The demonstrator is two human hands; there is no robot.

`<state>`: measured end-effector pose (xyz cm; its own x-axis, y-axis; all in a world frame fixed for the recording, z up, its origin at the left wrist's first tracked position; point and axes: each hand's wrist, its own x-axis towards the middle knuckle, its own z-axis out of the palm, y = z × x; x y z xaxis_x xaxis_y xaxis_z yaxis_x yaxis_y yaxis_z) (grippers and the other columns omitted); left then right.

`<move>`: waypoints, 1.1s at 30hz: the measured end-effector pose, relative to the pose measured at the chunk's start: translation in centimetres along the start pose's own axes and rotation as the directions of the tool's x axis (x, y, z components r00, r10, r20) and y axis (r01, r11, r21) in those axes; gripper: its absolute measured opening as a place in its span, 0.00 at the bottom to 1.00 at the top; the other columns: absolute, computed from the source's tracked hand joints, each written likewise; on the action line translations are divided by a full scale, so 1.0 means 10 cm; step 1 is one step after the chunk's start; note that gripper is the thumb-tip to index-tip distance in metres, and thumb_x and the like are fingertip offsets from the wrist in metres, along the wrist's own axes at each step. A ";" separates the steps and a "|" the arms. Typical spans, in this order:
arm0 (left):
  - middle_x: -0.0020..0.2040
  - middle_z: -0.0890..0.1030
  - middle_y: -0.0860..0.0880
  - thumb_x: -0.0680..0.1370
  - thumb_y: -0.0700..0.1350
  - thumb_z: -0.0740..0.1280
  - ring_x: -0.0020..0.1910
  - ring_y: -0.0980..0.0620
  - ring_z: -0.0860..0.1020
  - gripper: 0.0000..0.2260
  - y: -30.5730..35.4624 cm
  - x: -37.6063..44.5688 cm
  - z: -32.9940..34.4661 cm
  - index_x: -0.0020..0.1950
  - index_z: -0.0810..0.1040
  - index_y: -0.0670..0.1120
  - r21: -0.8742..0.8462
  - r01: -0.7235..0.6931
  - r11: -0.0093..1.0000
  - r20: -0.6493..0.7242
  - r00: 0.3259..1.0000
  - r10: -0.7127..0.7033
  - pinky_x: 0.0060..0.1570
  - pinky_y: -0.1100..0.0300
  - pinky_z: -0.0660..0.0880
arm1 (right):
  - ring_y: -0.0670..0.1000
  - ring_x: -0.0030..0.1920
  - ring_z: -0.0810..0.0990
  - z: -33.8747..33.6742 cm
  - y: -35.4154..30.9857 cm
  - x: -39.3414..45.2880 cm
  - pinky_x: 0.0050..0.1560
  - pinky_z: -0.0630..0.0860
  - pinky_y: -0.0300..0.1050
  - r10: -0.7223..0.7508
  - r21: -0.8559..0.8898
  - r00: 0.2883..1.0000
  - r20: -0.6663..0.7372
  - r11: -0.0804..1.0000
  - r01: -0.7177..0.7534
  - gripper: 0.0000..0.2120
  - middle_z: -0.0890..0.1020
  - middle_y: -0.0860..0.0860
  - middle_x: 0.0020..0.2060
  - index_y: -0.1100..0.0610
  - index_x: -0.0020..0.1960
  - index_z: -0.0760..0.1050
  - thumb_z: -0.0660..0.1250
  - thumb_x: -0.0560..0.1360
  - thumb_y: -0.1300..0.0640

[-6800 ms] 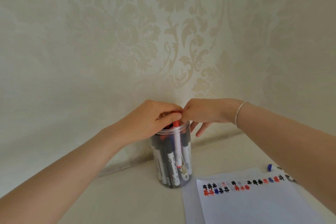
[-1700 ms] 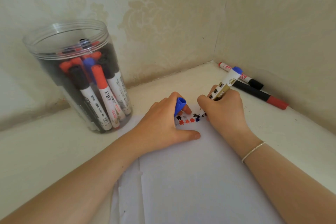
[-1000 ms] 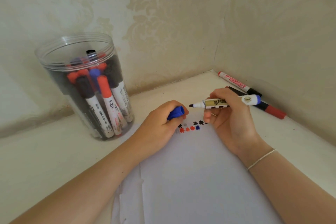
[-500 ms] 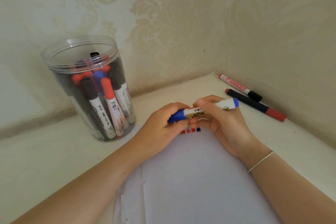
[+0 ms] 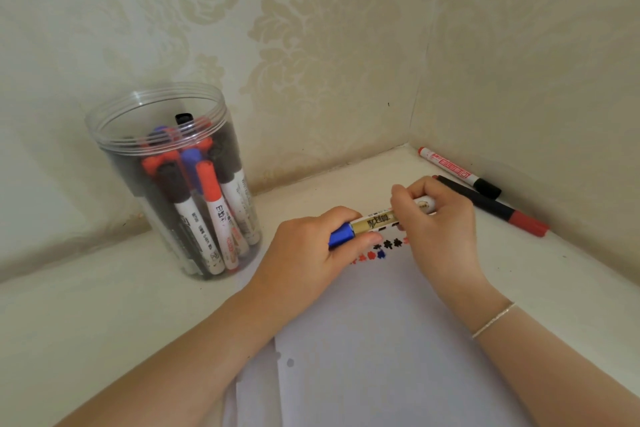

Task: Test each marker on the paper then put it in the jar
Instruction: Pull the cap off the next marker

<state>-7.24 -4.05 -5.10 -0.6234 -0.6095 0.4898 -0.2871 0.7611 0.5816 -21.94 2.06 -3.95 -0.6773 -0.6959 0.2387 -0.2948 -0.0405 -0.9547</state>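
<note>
A blue marker [image 5: 375, 220] with a gold label lies level between both hands above the white paper [image 5: 381, 340]. My left hand [image 5: 304, 253] grips its blue cap end, which sits on the marker. My right hand [image 5: 436, 225] holds the barrel's other end. Red, blue and black test marks [image 5: 381, 250] show on the paper just below the marker. The clear plastic jar [image 5: 114, 121] stands open at the left, holding several markers upright.
Two markers lie against the right wall: a white one with a black cap [image 5: 457, 173] and a black one with a red cap [image 5: 495, 206]. Wallpapered walls meet in a corner behind the shelf surface [image 5: 86, 322].
The right hand finished marking the paper, lifted the marker and turned it level. The left hand brought the blue cap to the tip, and the cap now sits on the marker.
</note>
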 end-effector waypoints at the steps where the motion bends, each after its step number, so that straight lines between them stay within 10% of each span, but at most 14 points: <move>1: 0.32 0.79 0.56 0.74 0.61 0.65 0.32 0.56 0.75 0.17 -0.01 0.00 0.00 0.51 0.81 0.49 0.000 -0.002 1.000 0.011 1.000 0.002 0.32 0.72 0.67 | 0.48 0.26 0.65 0.00 0.00 0.00 0.28 0.64 0.40 0.004 -0.020 1.000 0.012 1.000 -0.003 0.13 0.70 0.51 0.24 0.59 0.32 0.73 0.67 0.73 0.54; 12: 0.27 0.76 0.52 0.73 0.60 0.68 0.27 0.55 0.73 0.15 0.30 0.12 -0.30 0.49 0.71 0.52 0.056 -0.029 0.998 -0.214 0.976 0.040 0.28 0.69 0.68 | 0.47 0.23 0.56 0.08 -0.36 0.06 0.26 0.57 0.38 0.038 0.042 0.995 0.087 0.998 -0.042 0.16 0.58 0.45 0.19 0.54 0.26 0.67 0.63 0.72 0.58; 19: 0.43 0.80 0.46 0.70 0.41 0.76 0.35 0.49 0.80 0.21 0.72 0.49 -1.08 0.50 0.65 0.51 -0.296 -0.138 0.945 -0.674 0.731 -0.105 0.40 0.62 0.77 | 0.48 0.21 0.61 0.49 -1.37 0.19 0.23 0.58 0.37 0.031 0.488 0.961 0.274 0.857 -0.166 0.14 0.63 0.51 0.25 0.56 0.34 0.69 0.63 0.78 0.56; 25: 0.42 0.80 0.52 0.79 0.45 0.66 0.34 0.59 0.81 0.13 0.56 0.57 -1.70 0.63 0.69 0.51 -0.140 -0.059 0.988 -0.710 0.701 -0.059 0.42 0.67 0.75 | 0.53 0.29 0.78 0.83 -1.75 0.20 0.36 0.78 0.49 -0.110 0.014 0.876 0.469 0.993 0.117 0.17 0.77 0.55 0.34 0.65 0.42 0.78 0.59 0.79 0.53; 30: 0.35 0.76 0.45 0.81 0.47 0.60 0.34 0.48 0.79 0.13 0.21 0.58 -2.04 0.66 0.68 0.51 0.001 0.132 0.991 -0.713 0.695 -0.092 0.45 0.51 0.76 | 0.48 0.42 0.79 1.00 -1.86 0.20 0.31 0.71 0.27 -0.230 -0.186 0.776 0.587 0.895 0.406 0.14 0.83 0.51 0.47 0.52 0.46 0.80 0.59 0.73 0.67; 33: 0.31 0.72 0.46 0.81 0.47 0.59 0.32 0.48 0.76 0.14 0.10 0.58 -2.16 0.68 0.66 0.51 0.106 0.168 0.980 -0.695 0.717 -0.048 0.38 0.58 0.74 | 0.52 0.54 0.77 1.13 -1.88 0.17 0.49 0.74 0.35 -0.188 -0.328 0.687 0.702 0.771 0.547 0.16 0.77 0.51 0.57 0.52 0.54 0.80 0.62 0.72 0.65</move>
<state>4.59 -11.63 12.38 0.0723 -0.6278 0.7750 -0.4630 0.6671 0.5836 -9.94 -6.52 12.44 0.0637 -0.9736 0.2190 -0.8182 -0.1766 -0.5471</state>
